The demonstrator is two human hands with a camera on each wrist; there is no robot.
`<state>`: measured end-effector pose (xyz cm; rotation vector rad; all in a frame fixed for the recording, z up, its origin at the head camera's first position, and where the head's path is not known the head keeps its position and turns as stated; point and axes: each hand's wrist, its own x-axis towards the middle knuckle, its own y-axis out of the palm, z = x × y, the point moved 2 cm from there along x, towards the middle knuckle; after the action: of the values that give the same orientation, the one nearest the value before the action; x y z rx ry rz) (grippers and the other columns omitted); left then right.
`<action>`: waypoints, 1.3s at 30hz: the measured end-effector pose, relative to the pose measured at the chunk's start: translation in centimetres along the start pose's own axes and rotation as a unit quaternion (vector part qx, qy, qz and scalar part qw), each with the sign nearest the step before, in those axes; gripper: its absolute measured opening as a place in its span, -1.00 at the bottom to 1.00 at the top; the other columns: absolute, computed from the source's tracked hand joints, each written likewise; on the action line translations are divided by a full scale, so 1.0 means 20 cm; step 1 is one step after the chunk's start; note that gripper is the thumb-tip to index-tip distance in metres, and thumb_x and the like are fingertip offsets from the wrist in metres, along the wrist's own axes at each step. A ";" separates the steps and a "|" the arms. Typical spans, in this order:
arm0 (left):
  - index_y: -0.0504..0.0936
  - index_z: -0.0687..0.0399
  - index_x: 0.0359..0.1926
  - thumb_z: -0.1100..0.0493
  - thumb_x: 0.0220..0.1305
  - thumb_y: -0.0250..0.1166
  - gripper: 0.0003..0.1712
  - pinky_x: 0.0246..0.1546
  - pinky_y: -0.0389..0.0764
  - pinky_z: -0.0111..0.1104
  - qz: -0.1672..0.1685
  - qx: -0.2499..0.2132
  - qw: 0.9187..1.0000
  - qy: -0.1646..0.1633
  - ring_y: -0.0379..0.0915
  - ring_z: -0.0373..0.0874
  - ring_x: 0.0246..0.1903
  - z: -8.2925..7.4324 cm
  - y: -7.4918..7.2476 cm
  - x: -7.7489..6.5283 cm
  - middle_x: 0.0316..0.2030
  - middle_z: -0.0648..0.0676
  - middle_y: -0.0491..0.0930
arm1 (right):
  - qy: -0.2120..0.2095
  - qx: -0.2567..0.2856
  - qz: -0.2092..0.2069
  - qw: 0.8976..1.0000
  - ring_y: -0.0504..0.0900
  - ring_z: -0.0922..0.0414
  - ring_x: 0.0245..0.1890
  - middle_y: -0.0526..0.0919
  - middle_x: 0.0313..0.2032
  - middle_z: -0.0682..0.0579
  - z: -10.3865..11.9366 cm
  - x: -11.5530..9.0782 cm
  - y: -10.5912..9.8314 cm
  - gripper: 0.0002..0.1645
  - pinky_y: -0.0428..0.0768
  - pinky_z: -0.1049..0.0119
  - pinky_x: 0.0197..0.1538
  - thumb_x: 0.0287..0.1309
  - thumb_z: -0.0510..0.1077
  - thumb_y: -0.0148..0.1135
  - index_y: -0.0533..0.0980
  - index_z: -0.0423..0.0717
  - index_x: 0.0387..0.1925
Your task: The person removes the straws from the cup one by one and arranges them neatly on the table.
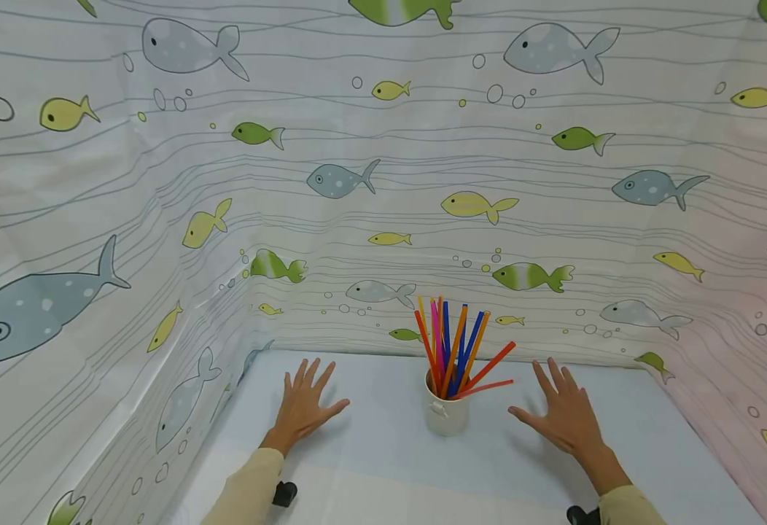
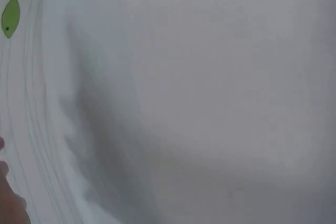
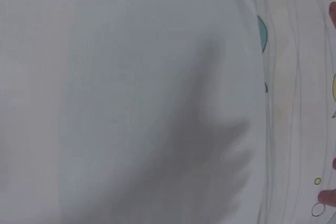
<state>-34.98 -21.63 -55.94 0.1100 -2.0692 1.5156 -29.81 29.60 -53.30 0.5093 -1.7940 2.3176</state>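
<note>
On the white table stands a cream cup (image 1: 445,418) with a small bow-like detail on its front. Several coloured sticks (image 1: 464,350), orange, red, blue, pink and yellow, lean out of it, two of them slanting far to the right. My left hand (image 1: 303,402) is to the left of the cup, fingers spread, holding nothing. To the right of the cup my right hand (image 1: 563,414) has its fingers spread too, with nothing in it. Both wrist views show mostly tabletop with a hand's shadow; only fingertips (image 2: 6,169) appear at the left wrist view's edge.
A fish-patterned cloth wall (image 1: 383,211) rises behind the white tabletop (image 1: 383,467) and along both its sides. Black wrist devices (image 1: 285,494) sit at the cuffs of the pale yellow sleeves (image 1: 247,487).
</note>
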 end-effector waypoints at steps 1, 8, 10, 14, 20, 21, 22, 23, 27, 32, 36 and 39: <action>0.40 0.02 0.36 -0.35 0.16 0.27 -0.13 0.21 0.21 0.27 -0.008 -0.019 1.000 -0.003 0.17 0.26 0.32 -0.01 0.00 0.00 0.30 0.26 0.33 | 0.004 0.025 0.010 1.000 0.11 -0.39 0.34 0.10 0.42 -0.33 0.01 0.00 0.00 0.31 0.19 -0.48 0.18 -0.07 0.61 0.14 0.06 -0.11 0.49; 0.59 0.18 0.02 0.15 0.27 0.32 -0.66 -0.12 0.59 -0.12 -0.017 -0.178 0.980 -0.083 0.52 0.02 -0.06 -0.11 0.04 0.03 -0.02 0.10 0.49 | 0.061 0.258 0.071 0.962 0.38 -0.21 0.27 0.40 0.28 -0.26 0.14 0.00 0.11 0.20 0.47 -0.16 0.16 -0.07 0.46 0.33 0.22 -0.22 0.39; 0.60 0.15 -0.02 0.17 0.28 0.31 -0.72 -0.16 0.59 -0.16 -0.004 -0.185 0.978 -0.094 0.53 -0.01 -0.11 -0.15 0.07 0.03 -0.06 0.06 0.50 | 0.071 0.305 0.078 0.947 0.43 -0.16 0.25 0.45 0.25 -0.21 0.19 0.00 0.16 0.14 0.52 -0.06 0.14 -0.13 0.38 0.44 0.30 -0.20 0.34; 0.60 0.10 -0.05 0.16 0.29 0.29 -0.77 -0.19 0.59 -0.21 0.018 -0.181 0.979 -0.088 0.53 -0.07 -0.15 -0.23 0.12 0.02 -0.11 0.04 0.51 | 0.077 0.360 0.078 0.926 0.45 -0.15 0.24 0.46 0.26 -0.13 0.31 0.03 0.21 0.00 0.53 -0.02 0.13 -0.17 0.23 0.55 0.40 -0.12 0.27; 0.60 0.08 -0.07 0.15 0.31 0.26 -0.80 -0.19 0.60 -0.22 0.026 -0.197 0.977 -0.075 0.52 -0.09 -0.17 -0.30 0.15 0.02 -0.14 0.03 0.51 | 0.030 0.381 0.040 0.923 0.46 -0.14 0.22 0.51 0.22 -0.08 0.44 0.12 0.15 0.03 0.53 -0.13 0.11 -0.24 0.21 0.59 0.43 -0.09 0.28; 0.60 0.09 -0.07 0.15 0.32 0.26 -0.80 -0.20 0.59 -0.23 0.027 -0.199 0.977 -0.073 0.52 -0.09 -0.17 -0.31 0.15 0.02 -0.14 0.02 0.51 | 0.017 0.380 0.032 0.924 0.46 -0.14 0.22 0.52 0.22 -0.08 0.46 0.14 0.13 0.04 0.53 -0.14 0.10 -0.24 0.19 0.60 0.41 -0.09 0.30; 0.61 0.10 -0.07 0.15 0.32 0.26 -0.80 -0.20 0.59 -0.23 0.028 -0.201 0.977 -0.072 0.53 -0.09 -0.17 -0.31 0.15 0.02 -0.14 0.02 0.51 | 0.003 0.377 0.024 0.926 0.46 -0.13 0.22 0.52 0.21 -0.07 0.47 0.15 0.12 0.05 0.53 -0.15 0.09 -0.24 0.18 0.60 0.40 -0.09 0.31; 0.61 0.10 -0.07 0.15 0.32 0.25 -0.80 -0.20 0.59 -0.23 0.028 -0.201 0.977 -0.070 0.53 -0.08 -0.17 -0.31 0.15 0.02 -0.14 0.02 0.51 | -0.009 0.375 0.016 0.927 0.47 -0.13 0.21 0.53 0.21 -0.06 0.48 0.16 0.11 0.06 0.54 -0.16 0.08 -0.23 0.16 0.60 0.38 -0.08 0.33; 0.61 0.10 -0.07 0.14 0.33 0.25 -0.80 -0.22 0.59 -0.26 0.032 -0.199 0.977 -0.071 0.53 -0.09 -0.17 -0.32 0.15 0.02 -0.14 0.02 0.51 | -0.046 0.391 -0.002 0.919 0.50 -0.13 0.20 0.52 0.22 -0.08 0.52 0.19 0.09 0.06 0.54 -0.13 0.09 -0.21 0.00 0.63 0.33 -0.09 0.36; 0.62 0.08 -0.09 0.14 0.33 0.26 -0.81 -0.23 0.59 -0.25 0.033 -0.205 0.975 -0.077 0.53 -0.09 -0.17 -0.31 0.15 0.01 -0.15 0.03 0.52 | -0.076 0.443 0.003 0.894 0.49 -0.13 0.21 0.48 0.25 -0.10 0.53 0.21 0.10 0.04 0.53 -0.02 0.10 -0.18 -0.14 0.62 0.30 -0.14 0.37; 0.62 0.09 -0.09 0.14 0.33 0.25 -0.82 -0.23 0.59 -0.27 0.033 -0.200 0.976 -0.077 0.53 -0.10 -0.18 -0.31 0.16 0.00 -0.15 0.03 0.52 | -0.098 0.479 0.007 0.872 0.47 -0.17 0.22 0.46 0.26 -0.16 0.54 0.20 0.12 0.05 0.53 0.06 0.09 -0.18 -0.18 0.61 0.28 -0.18 0.37; 0.63 0.10 -0.10 0.13 0.33 0.25 -0.81 -0.22 0.59 -0.28 0.033 -0.199 0.976 -0.079 0.53 -0.11 -0.19 -0.31 0.17 -0.01 -0.15 0.02 0.52 | -0.099 0.495 0.006 0.863 0.45 -0.22 0.22 0.44 0.26 -0.21 0.56 0.19 0.13 0.06 0.52 0.05 0.08 -0.19 -0.20 0.61 0.28 -0.21 0.38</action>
<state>-33.75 -14.93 -57.63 0.0071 -2.4846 1.1293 -32.47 17.81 -51.82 0.8642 -0.4743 3.1439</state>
